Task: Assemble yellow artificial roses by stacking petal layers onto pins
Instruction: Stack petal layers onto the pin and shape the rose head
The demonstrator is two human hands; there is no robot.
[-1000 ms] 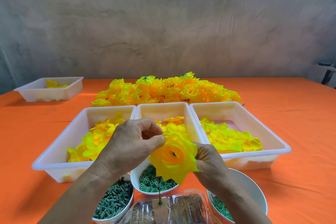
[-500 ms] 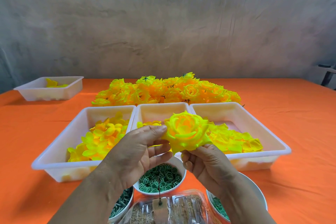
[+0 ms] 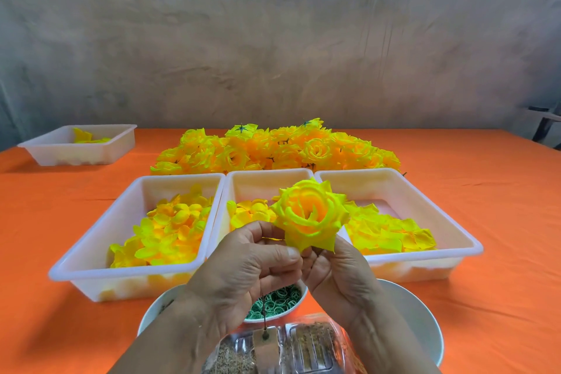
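Petals of the yellow fabric rose with orange centre point(image 3: 309, 215) face the camera, raised in front of the middle white plastic tray point(image 3: 270, 172), probably for checking the layers. The left hand point(image 3: 243, 264) pinches its base with thumb and curled fingers, and the right hand point(image 3: 334, 270) curls under it for support. The pin is hidden. The heap of finished yellow roses point(image 3: 273, 149) waits behind the trays.

Left hand point(image 3: 243, 264) and right hand point(image 3: 337, 270) are covering the underside of the rose point(image 3: 309, 215); the clear box point(image 3: 306, 352) is running off the bottom edge, contents blurring.
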